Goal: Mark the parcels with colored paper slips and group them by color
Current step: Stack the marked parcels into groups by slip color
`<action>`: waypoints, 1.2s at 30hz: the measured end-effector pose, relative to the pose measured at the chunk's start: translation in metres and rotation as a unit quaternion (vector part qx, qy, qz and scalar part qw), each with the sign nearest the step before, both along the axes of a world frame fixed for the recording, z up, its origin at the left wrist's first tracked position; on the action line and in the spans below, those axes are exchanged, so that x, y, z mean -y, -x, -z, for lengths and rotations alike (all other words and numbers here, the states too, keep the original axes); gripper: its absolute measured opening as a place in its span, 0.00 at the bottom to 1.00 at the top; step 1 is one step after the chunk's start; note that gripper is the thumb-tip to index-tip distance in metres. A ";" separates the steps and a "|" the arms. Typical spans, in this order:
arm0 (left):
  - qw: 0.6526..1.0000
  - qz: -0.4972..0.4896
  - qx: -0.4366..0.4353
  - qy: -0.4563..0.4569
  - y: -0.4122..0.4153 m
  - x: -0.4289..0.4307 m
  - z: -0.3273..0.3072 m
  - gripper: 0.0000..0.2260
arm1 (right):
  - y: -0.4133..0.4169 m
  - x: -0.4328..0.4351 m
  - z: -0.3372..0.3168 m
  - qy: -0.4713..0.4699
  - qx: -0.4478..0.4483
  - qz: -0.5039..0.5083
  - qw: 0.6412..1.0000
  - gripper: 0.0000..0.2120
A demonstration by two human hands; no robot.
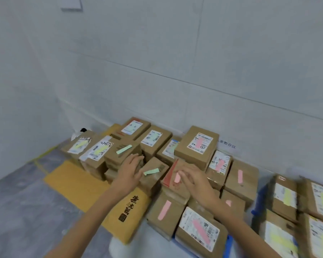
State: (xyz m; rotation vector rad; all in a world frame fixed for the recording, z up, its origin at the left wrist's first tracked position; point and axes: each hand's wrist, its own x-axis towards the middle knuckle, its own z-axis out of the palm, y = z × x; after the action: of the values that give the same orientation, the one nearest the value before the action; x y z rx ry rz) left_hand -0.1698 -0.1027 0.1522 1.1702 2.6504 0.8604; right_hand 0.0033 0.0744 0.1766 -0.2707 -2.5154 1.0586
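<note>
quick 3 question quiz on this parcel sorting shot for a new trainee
1. True or false: the right hand is at a parcel marked with a green slip.
2. The parcels at the far right carry slips of which colour? A pink, B yellow, C green
3. Fill in: the two parcels nearest the left hand carry ___ slips.
Key: 1 false, a pink slip lies at its fingertips. 2 B. 3 green slips.
</note>
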 end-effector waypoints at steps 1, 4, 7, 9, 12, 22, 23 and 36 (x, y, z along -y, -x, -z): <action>1.000 -0.014 0.010 -0.010 0.023 0.011 0.001 0.18 | 0.023 0.011 0.002 0.013 0.011 0.002 1.000 0.12; 0.996 -0.060 0.050 -0.032 0.086 0.044 0.002 0.16 | 0.093 0.044 0.005 0.042 0.042 -0.003 0.998 0.10; 0.994 -0.087 0.066 -0.017 0.149 0.076 0.013 0.15 | 0.163 0.085 0.000 0.105 0.062 -0.010 0.993 0.11; 0.990 -0.106 0.096 -0.006 0.189 0.094 0.022 0.16 | 0.209 0.117 -0.002 0.164 0.084 -0.018 0.983 0.12; 0.985 -0.104 0.134 0.019 0.246 0.114 0.043 0.16 | 0.277 0.159 0.015 0.247 0.149 -0.022 0.957 0.13; 0.972 -0.073 0.200 0.103 0.333 0.122 0.127 0.26 | 0.356 0.220 0.091 0.404 0.283 0.079 0.866 0.31; 0.970 -0.079 0.208 0.098 0.337 0.124 0.135 0.23 | 0.356 0.222 0.094 0.407 0.286 0.080 0.864 0.35; 0.946 -0.089 0.299 -0.089 0.303 0.154 0.069 0.11 | 0.316 0.252 0.084 0.546 0.214 0.118 0.801 0.31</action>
State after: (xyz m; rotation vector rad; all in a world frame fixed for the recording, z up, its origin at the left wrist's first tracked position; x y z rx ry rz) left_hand -0.4732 -0.2571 0.0829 0.5650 2.2212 1.2665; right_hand -0.3129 -0.1776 0.0924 -1.2034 -1.7586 2.4225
